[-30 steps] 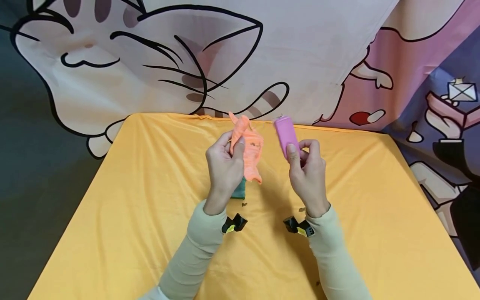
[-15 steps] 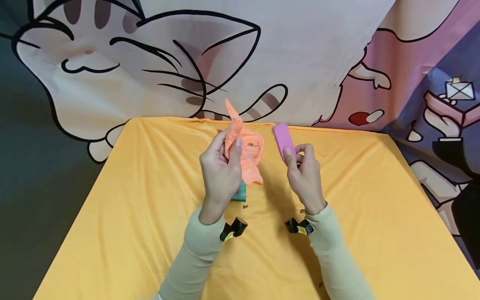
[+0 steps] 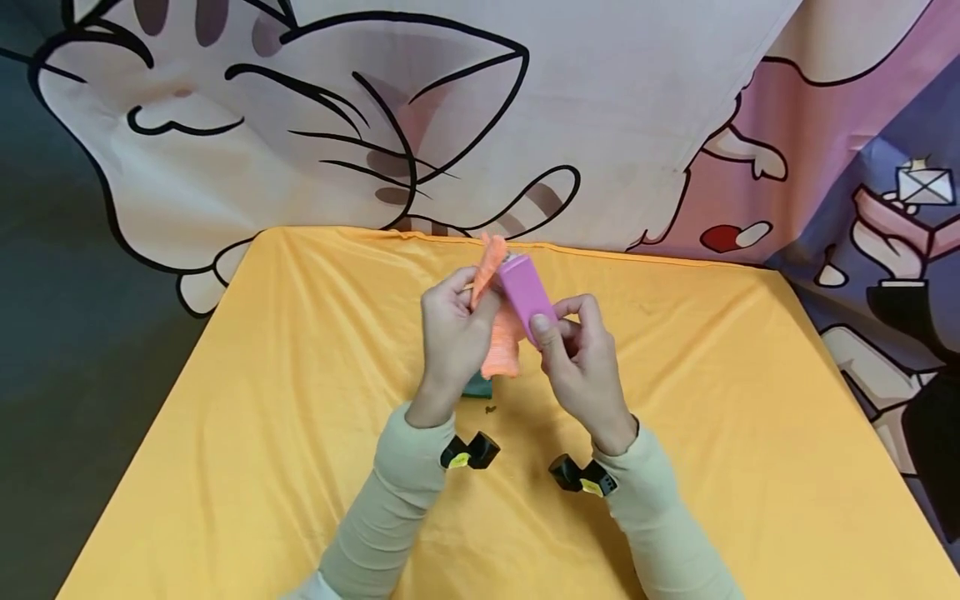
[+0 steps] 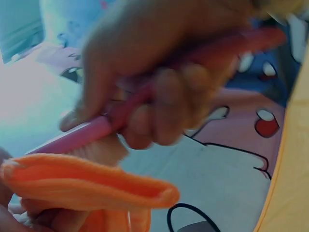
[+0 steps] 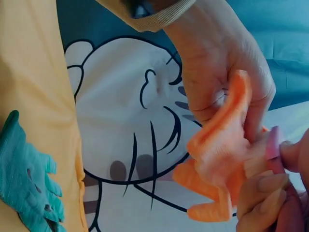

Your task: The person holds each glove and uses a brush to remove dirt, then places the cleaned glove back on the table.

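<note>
My left hand (image 3: pixel 452 337) pinches a small orange knitted glove (image 3: pixel 501 348), which hangs down with its cuff upward. A pink brush (image 3: pixel 527 293) is gripped by my right hand (image 3: pixel 588 367), thumb along its back. Its pale bristles (image 5: pixel 257 159) are right at the glove's fabric in the right wrist view. The left wrist view has the glove's cuff opening (image 4: pixel 91 180) in front, below the brush. Part of the glove is hidden behind the brush in the head view. Below the hands lies a teal glove (image 5: pixel 30 176) with dark spots.
A yellow cloth (image 3: pixel 300 400) covers the table. One small brown bit (image 3: pixel 491 409) lies near the teal glove. Behind the table's far edge hangs a printed cartoon cat backdrop (image 3: pixel 615 100). Both wrists carry small black cameras (image 3: pixel 470 451).
My right hand has moved left, bringing the brush from beside the orange glove up to it and partly over it. The glove's raised tip has come down a little.
</note>
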`<action>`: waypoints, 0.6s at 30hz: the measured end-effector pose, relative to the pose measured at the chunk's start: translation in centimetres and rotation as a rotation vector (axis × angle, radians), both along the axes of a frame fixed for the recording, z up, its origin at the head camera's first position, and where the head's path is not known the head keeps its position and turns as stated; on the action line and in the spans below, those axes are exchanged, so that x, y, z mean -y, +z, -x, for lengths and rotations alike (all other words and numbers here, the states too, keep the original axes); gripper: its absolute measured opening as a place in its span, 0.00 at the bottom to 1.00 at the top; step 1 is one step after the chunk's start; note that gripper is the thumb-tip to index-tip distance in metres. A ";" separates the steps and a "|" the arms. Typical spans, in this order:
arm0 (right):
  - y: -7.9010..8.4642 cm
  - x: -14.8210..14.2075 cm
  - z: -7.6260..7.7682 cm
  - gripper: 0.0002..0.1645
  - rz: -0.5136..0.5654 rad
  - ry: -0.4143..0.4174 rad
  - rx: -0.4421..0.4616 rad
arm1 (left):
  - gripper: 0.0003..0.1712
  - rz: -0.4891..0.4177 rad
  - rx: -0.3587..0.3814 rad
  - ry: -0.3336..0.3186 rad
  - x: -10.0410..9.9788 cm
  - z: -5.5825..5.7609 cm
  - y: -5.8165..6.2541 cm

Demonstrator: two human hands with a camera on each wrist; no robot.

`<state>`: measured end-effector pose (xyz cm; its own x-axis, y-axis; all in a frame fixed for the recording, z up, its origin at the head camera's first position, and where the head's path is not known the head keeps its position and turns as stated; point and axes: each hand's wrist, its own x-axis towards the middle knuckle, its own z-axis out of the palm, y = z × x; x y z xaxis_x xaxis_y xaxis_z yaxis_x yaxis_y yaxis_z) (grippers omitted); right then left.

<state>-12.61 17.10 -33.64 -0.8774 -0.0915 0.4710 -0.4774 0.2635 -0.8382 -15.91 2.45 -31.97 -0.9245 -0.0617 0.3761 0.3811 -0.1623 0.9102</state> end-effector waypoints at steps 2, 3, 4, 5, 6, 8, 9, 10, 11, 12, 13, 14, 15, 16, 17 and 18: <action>0.2 0.2 -0.1 0.10 -0.057 -0.015 0.016 | 0.08 -0.087 0.031 0.040 0.3 0.3 -0.2; 0.4 0.3 -0.2 0.10 -0.088 -0.021 0.019 | 0.09 -0.145 0.045 0.050 0.5 0.4 -0.2; 0.6 0.4 -0.3 0.09 -0.116 -0.025 0.024 | 0.08 -0.191 0.059 0.065 0.8 0.5 -0.2; 0.9 0.4 -0.4 0.09 -0.139 -0.026 0.024 | 0.08 -0.225 0.070 0.085 1.0 0.6 -0.2; 1.2 0.5 -0.5 0.09 -0.160 -0.027 0.025 | 0.08 -0.268 0.070 0.101 1.3 0.8 -0.2; 1.8 0.4 -0.8 0.08 -0.191 -0.034 0.016 | 0.06 -0.325 0.051 0.143 2.0 0.9 0.0; 1.9 0.3 -1.0 0.08 -0.191 -0.038 0.016 | 0.06 -0.335 0.026 0.169 2.3 1.0 0.1; 2.0 0.2 -1.0 0.08 -0.175 -0.038 0.020 | 0.06 -0.331 0.002 0.197 2.6 1.1 0.1; 2.1 0.1 -1.1 0.08 -0.148 -0.035 0.021 | 0.05 -0.318 -0.023 0.220 2.9 1.1 0.1; 2.0 -0.1 -1.1 0.08 -0.110 -0.026 0.020 | 0.05 -0.296 -0.049 0.231 3.0 1.2 0.2; 1.8 -0.2 -1.0 0.09 -0.066 -0.014 0.017 | 0.05 -0.256 -0.066 0.235 3.0 1.1 0.2; 1.6 -0.2 -1.0 0.09 -0.024 0.001 0.008 | 0.06 -0.201 -0.073 0.231 2.8 1.1 0.1; 1.4 -0.2 -0.9 0.09 0.014 0.017 -0.005 | 0.06 -0.142 -0.078 0.211 2.6 1.0 0.1; 1.1 -0.1 -0.8 0.10 0.043 0.027 -0.023 | 0.07 -0.082 -0.083 0.186 2.2 0.8 0.0; 0.8 0.0 -0.6 0.10 0.067 0.036 -0.040 | 0.08 -0.028 -0.088 0.154 1.8 0.6 -0.1; 0.5 0.0 -0.5 0.10 0.076 0.035 -0.054 | 0.08 0.013 -0.097 0.112 1.1 0.4 -0.1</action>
<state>-12.09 17.07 -33.12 -0.8472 -0.0840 0.5247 -0.5307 0.1823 -0.8277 -16.30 1.30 -32.09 -0.8714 -0.1571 0.4647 0.4823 -0.1025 0.8700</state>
